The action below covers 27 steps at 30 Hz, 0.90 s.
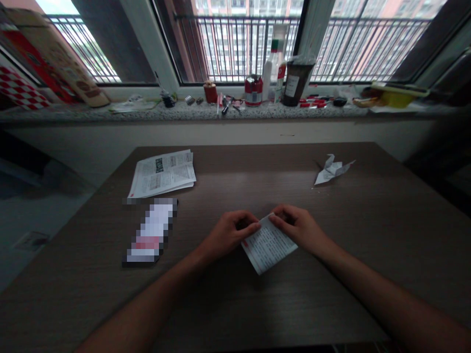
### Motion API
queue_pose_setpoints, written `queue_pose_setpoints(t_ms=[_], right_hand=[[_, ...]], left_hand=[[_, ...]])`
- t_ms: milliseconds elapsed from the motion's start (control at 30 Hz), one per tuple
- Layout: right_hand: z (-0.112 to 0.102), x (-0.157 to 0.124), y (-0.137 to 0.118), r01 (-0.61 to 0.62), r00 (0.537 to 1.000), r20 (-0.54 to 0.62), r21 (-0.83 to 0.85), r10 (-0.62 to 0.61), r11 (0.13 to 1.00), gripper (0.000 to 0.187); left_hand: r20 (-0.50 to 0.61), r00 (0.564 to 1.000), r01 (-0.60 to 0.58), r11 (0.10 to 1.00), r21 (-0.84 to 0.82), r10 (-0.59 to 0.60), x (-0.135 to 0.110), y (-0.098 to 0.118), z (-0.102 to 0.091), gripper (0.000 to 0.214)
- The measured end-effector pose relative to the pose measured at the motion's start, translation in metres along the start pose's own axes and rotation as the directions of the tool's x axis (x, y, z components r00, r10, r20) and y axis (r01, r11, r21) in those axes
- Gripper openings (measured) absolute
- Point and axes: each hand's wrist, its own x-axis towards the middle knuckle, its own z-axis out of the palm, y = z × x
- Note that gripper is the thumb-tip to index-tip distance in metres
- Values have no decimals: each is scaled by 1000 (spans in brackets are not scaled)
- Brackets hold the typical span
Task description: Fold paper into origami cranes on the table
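My left hand (237, 229) and right hand (296, 225) are pinching printed paper (270, 247) over the desk (235, 171) — fingers (253, 228) nearly closed on its far edge; beyond the desk, a can (253, 92) and cup (293, 86) are standing — contents indistinct.

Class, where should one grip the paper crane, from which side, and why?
Pinch the paper crane by its folded middle, probably best from above and the near side, where the right hand is: its thin points spread outward and would likely bend.
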Motion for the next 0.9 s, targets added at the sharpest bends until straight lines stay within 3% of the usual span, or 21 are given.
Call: queue_pose_setpoints(t_ms=[200, 633, 800, 900], right_hand=[[-1, 2, 0, -40, 996, 84, 107, 32, 993, 34], [0, -3, -3, -7, 994, 110, 22, 4, 1000, 28], [-2, 1, 0, -29, 999, -21, 155, 32, 987, 28], [-3, 2, 3, -131, 991, 20, 293, 131, 947, 32]], left_hand=[[-81, 996, 27, 1000, 0, -27, -1, 6, 0, 24], [-24, 999, 29, 1000, -5, -29, 0, 3, 3, 26], [-136, 990, 15, 998, -61, -24, -1, 6, 1, 23], [-213, 976, 18, 992, -122, -44, -1, 4, -2, 23]])
